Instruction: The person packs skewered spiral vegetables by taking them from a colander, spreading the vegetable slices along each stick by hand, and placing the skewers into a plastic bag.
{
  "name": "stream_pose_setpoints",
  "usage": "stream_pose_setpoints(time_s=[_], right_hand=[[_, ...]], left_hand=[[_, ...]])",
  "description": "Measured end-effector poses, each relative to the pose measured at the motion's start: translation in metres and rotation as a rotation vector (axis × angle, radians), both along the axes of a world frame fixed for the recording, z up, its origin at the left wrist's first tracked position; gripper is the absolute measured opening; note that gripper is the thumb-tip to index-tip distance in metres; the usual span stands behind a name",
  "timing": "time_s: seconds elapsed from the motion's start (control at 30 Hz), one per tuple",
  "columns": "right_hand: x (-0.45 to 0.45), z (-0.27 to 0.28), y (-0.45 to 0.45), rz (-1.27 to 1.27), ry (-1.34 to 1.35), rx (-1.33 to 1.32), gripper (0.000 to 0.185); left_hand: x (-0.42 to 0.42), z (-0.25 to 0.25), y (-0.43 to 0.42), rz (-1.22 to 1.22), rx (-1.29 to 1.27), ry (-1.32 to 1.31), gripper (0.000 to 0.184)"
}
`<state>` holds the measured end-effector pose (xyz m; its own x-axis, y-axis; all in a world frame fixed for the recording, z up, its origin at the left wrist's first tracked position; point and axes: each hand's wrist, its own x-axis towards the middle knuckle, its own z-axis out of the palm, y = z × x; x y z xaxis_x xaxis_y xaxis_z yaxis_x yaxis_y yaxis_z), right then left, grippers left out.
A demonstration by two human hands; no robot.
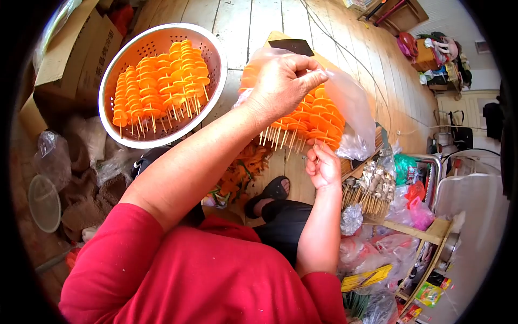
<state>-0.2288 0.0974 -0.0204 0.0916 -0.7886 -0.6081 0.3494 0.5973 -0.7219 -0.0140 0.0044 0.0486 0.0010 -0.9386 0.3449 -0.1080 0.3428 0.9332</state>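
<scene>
My left hand (283,83) reaches over a heap of skewers threaded with thin orange slices, which look like carrot. Its thumb and forefinger pinch the edge of a clear plastic bag (353,102) that drapes down the heap's right side. Below it, my right hand (325,164) has its fingers curled at the lower end of a carrot skewer (326,121) at the heap's near right; the fingertips partly hide the stick. More carrot skewers (162,81) stand side by side in a perforated metal colander (218,89) on the left, sticks towards me.
Orange peelings (232,175) lie on the floor between my feet. A cardboard box (75,48) stands at the far left. Pale skewers (372,186) rest on the right, above a wooden rack (431,232) with plastic bags around it. A cable crosses the floorboards behind.
</scene>
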Motion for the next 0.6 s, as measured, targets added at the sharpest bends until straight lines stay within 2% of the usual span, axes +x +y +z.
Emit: stream_pose_setpoints(time_s=[0.03, 0.13, 0.27, 0.33, 0.6], right_hand=[[0.0, 0.001, 0.001, 0.004, 0.018, -0.002, 0.018], [-0.005, -0.007, -0.001, 0.029, 0.035, 0.098, 0.018], [-0.008, -0.009, -0.001, -0.002, 0.004, 0.079, 0.02], [-0.003, -0.004, 0.003, -0.023, -0.038, -0.017, 0.023], [-0.018, -0.021, 0.004, 0.0, -0.008, 0.1, 0.021]], left_hand=[[-0.002, -0.001, 0.0, -0.022, 0.034, 0.073, 0.018], [-0.001, 0.003, 0.003, 0.007, 0.031, 0.039, 0.019], [-0.001, 0.004, 0.005, -0.002, 0.062, 0.059, 0.019], [0.0, 0.004, 0.004, -0.017, 0.076, 0.056, 0.019], [-0.002, 0.007, 0.011, -0.02, 0.101, 0.075, 0.021]])
